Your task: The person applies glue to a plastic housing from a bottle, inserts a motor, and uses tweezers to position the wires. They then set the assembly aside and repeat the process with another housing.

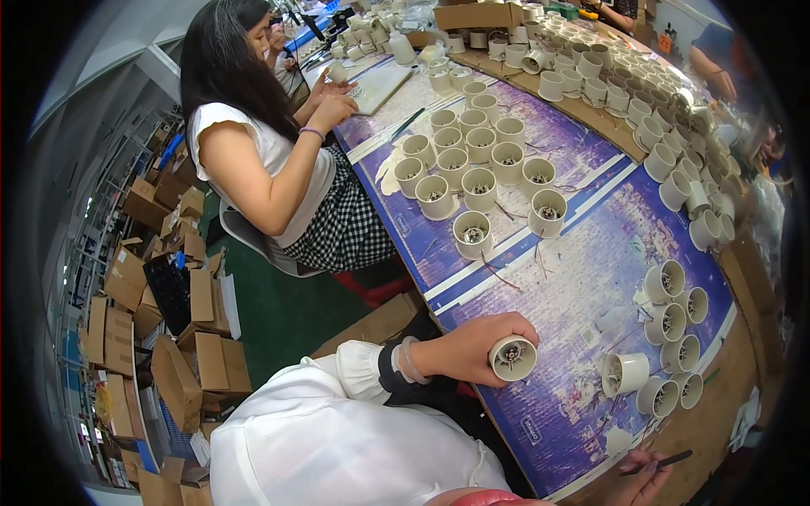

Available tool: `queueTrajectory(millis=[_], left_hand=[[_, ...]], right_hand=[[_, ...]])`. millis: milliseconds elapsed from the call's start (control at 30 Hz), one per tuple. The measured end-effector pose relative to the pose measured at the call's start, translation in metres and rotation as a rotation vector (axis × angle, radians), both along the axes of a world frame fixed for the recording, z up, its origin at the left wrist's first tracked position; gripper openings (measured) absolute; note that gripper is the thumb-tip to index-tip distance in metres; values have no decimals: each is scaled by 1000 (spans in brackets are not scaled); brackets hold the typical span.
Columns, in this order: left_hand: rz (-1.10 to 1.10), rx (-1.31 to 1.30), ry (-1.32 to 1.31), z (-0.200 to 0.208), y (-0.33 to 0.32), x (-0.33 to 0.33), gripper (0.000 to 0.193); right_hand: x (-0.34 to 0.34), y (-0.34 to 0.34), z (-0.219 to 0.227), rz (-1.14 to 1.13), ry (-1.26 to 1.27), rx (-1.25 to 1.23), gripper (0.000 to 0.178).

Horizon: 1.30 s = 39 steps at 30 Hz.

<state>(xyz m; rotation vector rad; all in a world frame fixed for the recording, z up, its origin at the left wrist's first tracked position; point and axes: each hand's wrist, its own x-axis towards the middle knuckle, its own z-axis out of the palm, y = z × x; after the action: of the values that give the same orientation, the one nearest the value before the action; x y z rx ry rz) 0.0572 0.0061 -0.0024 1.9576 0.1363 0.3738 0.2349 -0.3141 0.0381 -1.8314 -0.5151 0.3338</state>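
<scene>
At the table's near edge my left hand (472,344) is closed round a white cup-shaped housing (525,368). Its open end faces up and shows metal parts inside. Lower right, my right hand (645,479) pinches a slim dark pen-like tool (675,460); its exact kind cannot be made out. Closest to that hand stand several similar housings in a cluster (656,396), with thin wires by them. One housing (625,374) lies tipped on its side to the left of the cluster.
Several more housings (479,187) stand in rows on the purple-patterned table (540,304), wires trailing. A dense mass of housings (591,88) lines the far right. At the left a seated co-worker (261,169) handles a housing beside a white board (381,91). Cardboard boxes (202,363) crowd the floor.
</scene>
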Motion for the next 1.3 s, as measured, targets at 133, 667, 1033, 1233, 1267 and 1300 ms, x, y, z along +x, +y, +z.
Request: queueTrajectory(millis=[133, 667, 1033, 1233, 1267, 1300], left_hand=[[12, -17, 27, 2, -1, 1, 56], [62, 161, -86, -1, -6, 0, 56], [132, 174, -85, -6, -10, -4, 57], [122, 237, -138, -11, -11, -3, 56], [126, 233, -139, -12, -10, -2, 56], [129, 228, -140, -12, -10, -2, 56]], right_hand=[[1, 0, -1, -3, 25, 54, 27], [2, 3, -3, -4, -6, 96, 25], [4, 7, -13, -57, -147, 153, 21], [3, 11, -11, -66, -186, 136, 21], [4, 11, -13, -64, -190, 137, 21], [6, 10, -15, -51, -185, 147, 21]])
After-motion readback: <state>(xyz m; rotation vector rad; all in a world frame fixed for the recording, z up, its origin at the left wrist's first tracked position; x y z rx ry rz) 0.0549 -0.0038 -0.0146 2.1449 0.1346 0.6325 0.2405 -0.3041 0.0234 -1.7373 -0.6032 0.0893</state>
